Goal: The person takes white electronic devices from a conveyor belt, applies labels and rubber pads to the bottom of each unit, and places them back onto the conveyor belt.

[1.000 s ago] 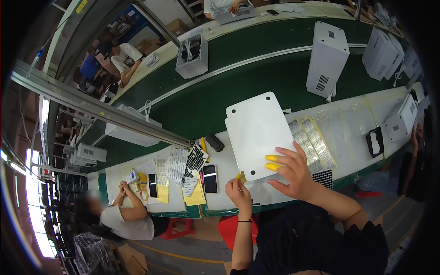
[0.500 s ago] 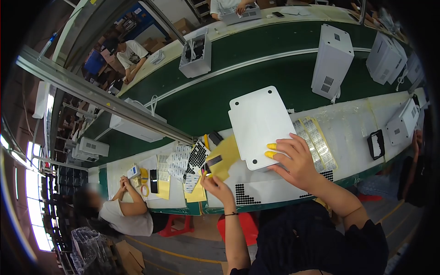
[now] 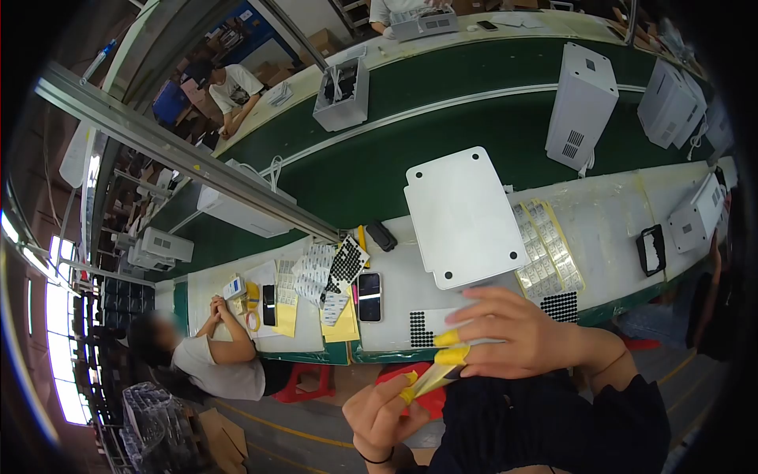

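Low in front of my body, my left hand [image 3: 380, 415] pinches a folded or tilted yellow backing sheet [image 3: 430, 381] with a dark patch on it. My right hand [image 3: 509, 336], with yellow finger cots on its fingertips, is closed on the sheet's other end. Beyond them stands a white box-shaped unit [image 3: 466, 217], its flat face up and a round black pad near each corner. Just past my right hand, a sheet of round black pads [image 3: 422, 329] lies on the bench, partly hidden by the fingers. Another group of black pads [image 3: 560, 306] shows to the right.
Silver label sheets [image 3: 545, 249] lie right of the unit. Left are a phone [image 3: 369, 297], a black-dotted sheet [image 3: 345, 265] and a black object [image 3: 381, 235]. A black frame [image 3: 650, 250] lies farther right. A seated person [image 3: 213, 359] is at left; white units [image 3: 583, 107] stand on the green belt.
Both hands have drawn back toward my body, the right one leaving the white unit and closing on the yellow sheet. The phone on the bench is now uncovered.
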`<state>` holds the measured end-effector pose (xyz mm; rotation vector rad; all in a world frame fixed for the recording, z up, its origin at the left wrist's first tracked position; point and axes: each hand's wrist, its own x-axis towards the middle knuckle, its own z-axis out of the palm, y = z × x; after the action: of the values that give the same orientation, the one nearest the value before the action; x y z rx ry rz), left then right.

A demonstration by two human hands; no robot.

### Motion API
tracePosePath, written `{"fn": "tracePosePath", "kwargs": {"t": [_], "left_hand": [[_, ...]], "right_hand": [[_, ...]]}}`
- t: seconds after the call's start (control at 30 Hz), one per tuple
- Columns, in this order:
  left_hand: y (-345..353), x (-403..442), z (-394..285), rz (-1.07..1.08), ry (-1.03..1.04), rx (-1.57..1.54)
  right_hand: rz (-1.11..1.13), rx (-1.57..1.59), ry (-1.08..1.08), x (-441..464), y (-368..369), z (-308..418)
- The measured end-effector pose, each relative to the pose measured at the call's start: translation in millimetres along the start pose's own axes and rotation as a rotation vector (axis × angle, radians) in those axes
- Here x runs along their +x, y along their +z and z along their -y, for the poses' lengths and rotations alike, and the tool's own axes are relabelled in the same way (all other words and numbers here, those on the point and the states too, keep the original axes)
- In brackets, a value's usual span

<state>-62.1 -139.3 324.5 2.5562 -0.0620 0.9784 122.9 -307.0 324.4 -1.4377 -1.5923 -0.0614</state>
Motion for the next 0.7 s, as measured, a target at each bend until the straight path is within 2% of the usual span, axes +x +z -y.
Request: {"fn": "tracePosePath", "kwargs": {"t": [0.07,0.17,0.2,0.3,0.33,0.37,0.43,0.57,0.7], "left_hand": [[3.6,5.6,-1.1,0.025,0.013,-0.063],[27.6,0.9,8.3,-0.172,-0.051,-0.296],[26.1,-5.0,9.2,-0.132,-0.168,-0.434],[40.4,3.2,-17.0,-0.247,-0.676,-1.164],[34.7,10.4,-18.8,-0.049,-0.700,-1.208],[37.2,3.9,-12.6,0.038,-0.717,-1.156],[46.5,-14.7,2.7,0.205,-0.745,-1.043],[47.6,-16.5,-1.4,0.160,-0.904,-0.990],[53.3,-21.6,0.2,0.112,-0.984,-1.006]], "right_hand": [[-0.002,0.066,0.004,-2.7,5.9,-2.9],[0.013,0.229,0.187,-12.5,4.8,-5.0],[-0.020,0.297,0.245,-16.2,4.4,-5.8],[-0.100,0.427,0.382,-24.9,4.1,-7.3],[-0.109,0.423,0.401,-26.7,4.2,-7.9],[-0.117,0.419,0.418,-28.1,4.8,-9.2],[-0.145,0.147,0.291,-33.4,8.9,-18.8],[-0.193,-0.322,0.101,-35.0,18.6,-28.4],[-0.237,-0.380,0.025,-39.0,26.8,-36.2]]}}
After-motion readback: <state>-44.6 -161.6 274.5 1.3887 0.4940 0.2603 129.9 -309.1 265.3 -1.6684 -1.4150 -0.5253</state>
